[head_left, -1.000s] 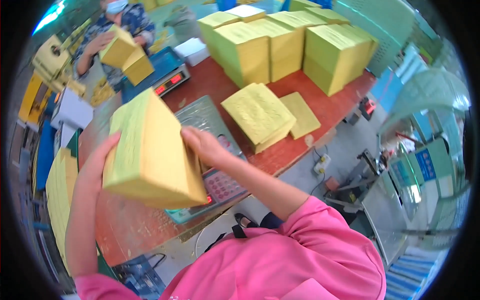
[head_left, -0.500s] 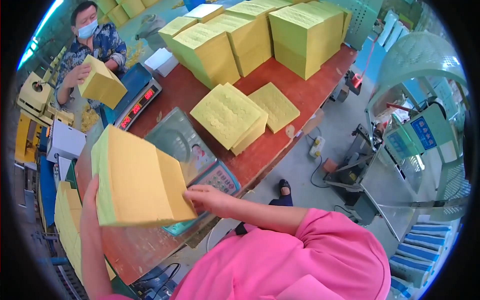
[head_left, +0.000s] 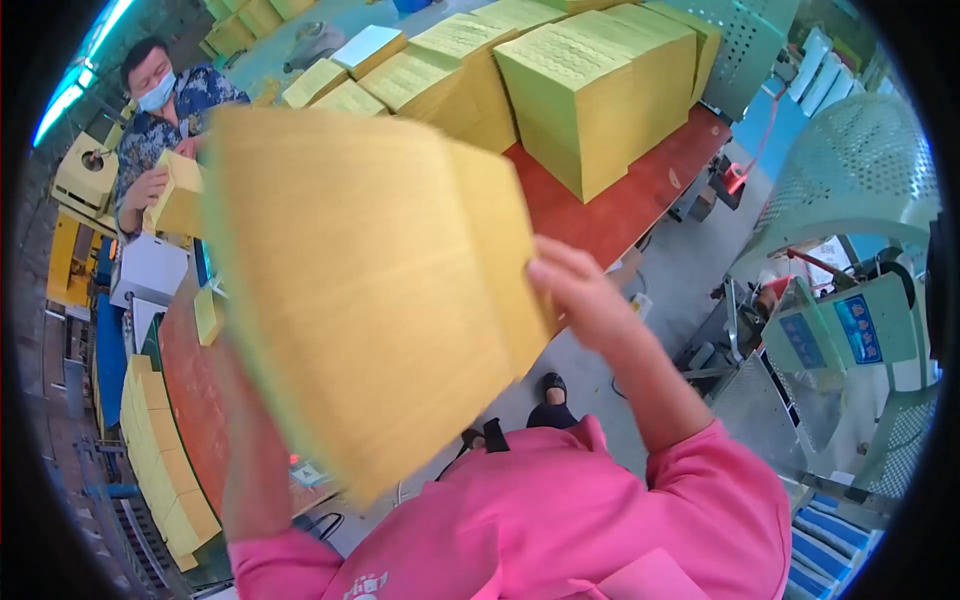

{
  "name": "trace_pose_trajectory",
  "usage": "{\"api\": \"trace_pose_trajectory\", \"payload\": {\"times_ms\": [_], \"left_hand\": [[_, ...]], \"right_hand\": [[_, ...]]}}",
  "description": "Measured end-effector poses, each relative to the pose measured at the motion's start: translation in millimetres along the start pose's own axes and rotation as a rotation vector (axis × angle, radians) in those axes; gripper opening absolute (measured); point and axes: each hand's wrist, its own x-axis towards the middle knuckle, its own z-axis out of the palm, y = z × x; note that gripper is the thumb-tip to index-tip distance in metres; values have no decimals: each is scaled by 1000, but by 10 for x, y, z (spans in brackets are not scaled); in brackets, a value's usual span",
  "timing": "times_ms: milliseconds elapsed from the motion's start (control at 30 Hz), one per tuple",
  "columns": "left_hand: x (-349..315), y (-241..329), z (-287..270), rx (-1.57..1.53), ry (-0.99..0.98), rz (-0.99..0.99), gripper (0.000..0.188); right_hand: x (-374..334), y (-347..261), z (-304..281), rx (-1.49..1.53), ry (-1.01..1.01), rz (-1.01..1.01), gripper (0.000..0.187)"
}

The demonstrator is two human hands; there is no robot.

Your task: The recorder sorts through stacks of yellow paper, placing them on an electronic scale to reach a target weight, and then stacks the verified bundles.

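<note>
Between my two hands I have a thick yellow paper stack point(head_left: 370, 290) clamped, lifted off the table and tilted, its broad side toward my face. My right hand point(head_left: 585, 295) grips its right edge, fingers bent against the paper, forearm slanting up from my pink sleeve point(head_left: 725, 475). My left hand point(head_left: 236, 368) is at the left edge, blurred and mostly behind the stack; I cannot make out its fingers. That forearm stands nearly upright.

Half a second ago the stack was lower and left of centre; now it is higher, nearer my eyes, and hides the scale and the loose piles I could see then. My right hand has risen with it.

Beyond, the red table point(head_left: 575, 205) bears tall yellow stacks point(head_left: 590, 110). Across at the upper left, a co-worker point(head_left: 190, 105) holds a smaller yellow block point(head_left: 178, 200), partly behind mine.
</note>
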Motion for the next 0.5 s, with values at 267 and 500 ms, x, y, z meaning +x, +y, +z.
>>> {"api": "trace_pose_trajectory", "payload": {"times_ms": [267, 500], "left_hand": [[680, -262, 1410, -169, -222, -245, 56], [897, -336, 1323, -210, -30, -366, 50]], "right_hand": [[794, 271, -1292, 194, 111, 243, 45], [1145, 585, -1339, 237, -76, 325, 46]]}}
